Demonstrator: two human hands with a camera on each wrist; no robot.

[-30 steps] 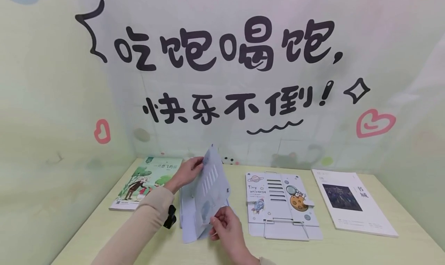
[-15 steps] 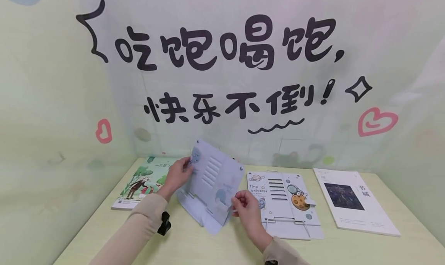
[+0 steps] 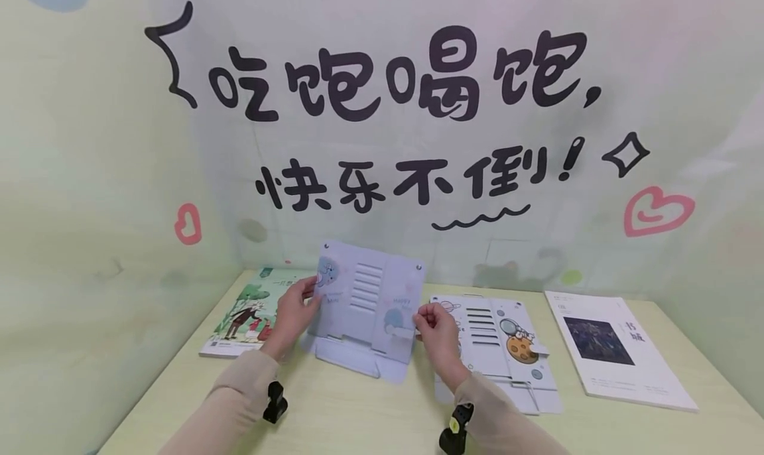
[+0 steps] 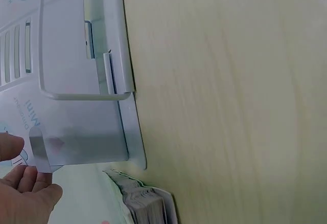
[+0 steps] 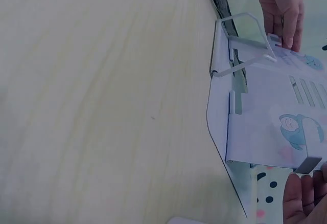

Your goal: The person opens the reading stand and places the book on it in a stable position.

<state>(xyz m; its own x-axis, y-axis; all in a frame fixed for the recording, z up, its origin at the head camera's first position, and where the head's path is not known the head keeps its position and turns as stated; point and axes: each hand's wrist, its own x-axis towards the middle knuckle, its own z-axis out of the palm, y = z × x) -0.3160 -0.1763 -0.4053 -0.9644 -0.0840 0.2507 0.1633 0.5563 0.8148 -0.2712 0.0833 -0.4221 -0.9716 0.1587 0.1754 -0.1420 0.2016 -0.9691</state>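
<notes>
A pale book stand with slots, blue cartoon prints and a folding wire page rest leans upright on the table. My left hand grips its left edge; in the left wrist view the thumb and fingers are at the small side clip. At the right edge, my right hand pinches the stand by the other side clip. The stand's base plate reaches down to the wooden tabletop.
Close on the right lies a second book stand with a space print, partly behind my right forearm. Beyond it lies a white book. A green picture book lies left, partly behind my left hand. A printed curtain backs the table.
The stand has turned from nearly edge-on to facing me, its panel tilted back. My right hand has moved right and slightly up with its edge; the left has moved left.
</notes>
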